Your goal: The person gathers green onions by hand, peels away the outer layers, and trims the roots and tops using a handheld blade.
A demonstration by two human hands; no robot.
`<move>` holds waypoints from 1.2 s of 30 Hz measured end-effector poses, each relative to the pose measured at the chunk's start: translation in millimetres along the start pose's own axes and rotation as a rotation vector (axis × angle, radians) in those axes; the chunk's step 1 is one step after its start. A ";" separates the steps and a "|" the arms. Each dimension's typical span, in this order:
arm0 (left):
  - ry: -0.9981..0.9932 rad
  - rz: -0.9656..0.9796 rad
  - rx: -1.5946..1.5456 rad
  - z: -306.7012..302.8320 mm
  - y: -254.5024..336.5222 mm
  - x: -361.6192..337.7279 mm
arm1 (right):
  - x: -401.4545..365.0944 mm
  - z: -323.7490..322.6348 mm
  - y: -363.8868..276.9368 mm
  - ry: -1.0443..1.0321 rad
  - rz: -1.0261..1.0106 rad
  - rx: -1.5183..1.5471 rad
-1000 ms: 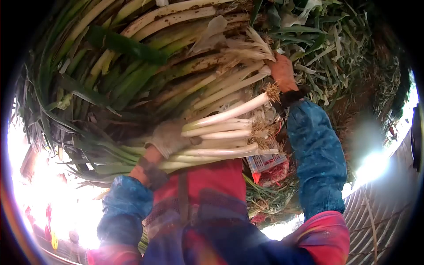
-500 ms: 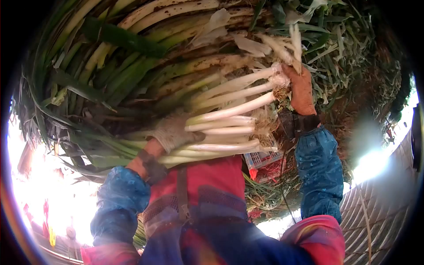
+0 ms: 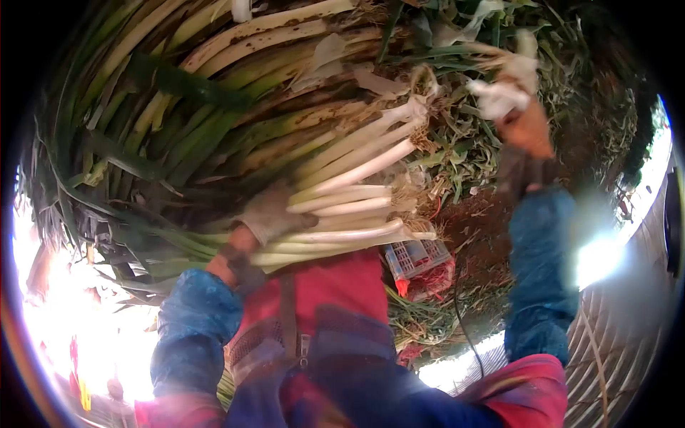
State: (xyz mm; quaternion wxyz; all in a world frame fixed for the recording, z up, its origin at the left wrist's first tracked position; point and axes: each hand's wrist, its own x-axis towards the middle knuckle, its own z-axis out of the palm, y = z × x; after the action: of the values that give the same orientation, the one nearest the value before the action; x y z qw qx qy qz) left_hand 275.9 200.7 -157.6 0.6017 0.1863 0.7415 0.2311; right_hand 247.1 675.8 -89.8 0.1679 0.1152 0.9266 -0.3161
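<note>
Right grip (image 3: 526, 118): swung outward since the earlier frame, away from the root ends; blurred, it clasps pale leaf strips (image 3: 501, 98).
Left grip (image 3: 270, 214): gloved, closed over the held leeks (image 3: 349, 176), their green parts toward the left, white shanks toward the right.
Roots (image 3: 407, 200): fringed ends pointing right, well apart from the right grip.
Red garment (image 3: 342, 282): just below the leeks, at the person's front.
Crate (image 3: 416, 258): grey plastic, near the root ends, red netting (image 3: 433, 279) beside it.
Leek pile (image 3: 214, 93): beyond the left grip.
Leaf trimmings (image 3: 457, 150): heaped beyond the roots.
</note>
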 end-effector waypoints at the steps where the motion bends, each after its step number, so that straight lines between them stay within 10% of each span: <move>1: 0.049 0.014 0.023 4.2 -6.0 1.4 | 16.4 -31.1 44.3 0.151 0.323 0.379; 4: -0.202 -0.102 -0.035 -31.2 27.3 -4.9 | 33.3 -112.8 81.5 0.421 0.708 0.007; 12: -0.181 -0.138 0.029 -28.7 26.9 -3.8 | -1.3 106.0 -1.1 -0.394 0.241 -0.020; 15: -0.086 -0.106 0.043 -8.4 9.7 -7.6 | 0.3 167.0 27.6 -0.084 -0.096 -0.235; 18: -0.063 -0.095 0.023 -15.4 21.4 -8.8 | 13.0 119.1 -16.2 -0.467 0.136 -0.274; 31: -0.045 -0.087 0.057 -11.8 24.3 -4.8 | -10.0 98.0 -42.9 -0.262 -0.567 -0.512; 36: 0.023 -0.105 0.075 -6.0 22.4 -3.6 | -5.6 104.7 -56.5 -0.191 -0.401 -0.386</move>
State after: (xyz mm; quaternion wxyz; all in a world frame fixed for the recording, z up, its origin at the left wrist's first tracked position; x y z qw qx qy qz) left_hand 270.7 216.4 -140.9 0.5971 0.1669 0.7653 0.1731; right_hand 259.1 566.2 -134.7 0.2071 -0.1347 0.9539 -0.1705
